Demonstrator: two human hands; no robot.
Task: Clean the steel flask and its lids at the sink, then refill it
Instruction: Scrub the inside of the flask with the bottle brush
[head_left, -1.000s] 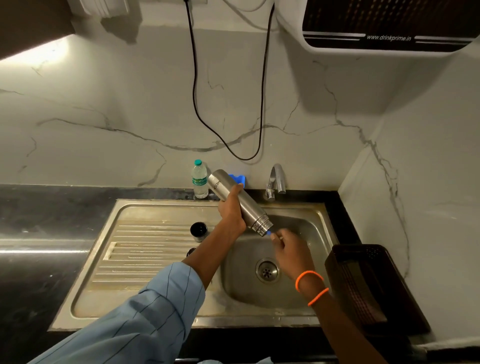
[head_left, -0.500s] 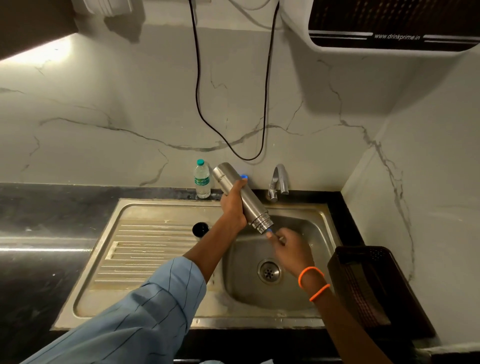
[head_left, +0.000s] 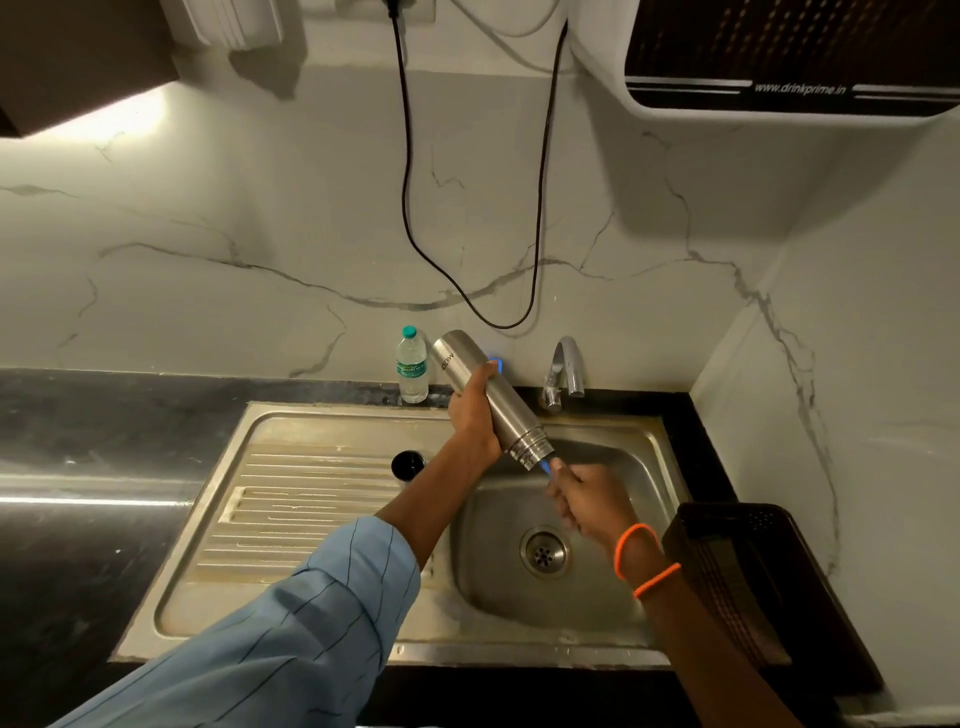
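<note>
You held the steel flask (head_left: 488, 400) tipped mouth-down over the sink (head_left: 613, 597). Your left hand (head_left: 472, 415) was wrapped round its middle. Your right hand (head_left: 587, 499) pinched a blue brush handle (head_left: 545, 466) at the mouth. The flask looked hard, smooth and probably slippery when wet, so the middle seemed the safest place to grip.

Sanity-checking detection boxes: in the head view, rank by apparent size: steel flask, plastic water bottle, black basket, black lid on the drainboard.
1. black basket
2. steel flask
3. plastic water bottle
4. black lid
The basket lies nearer the camera.
</note>
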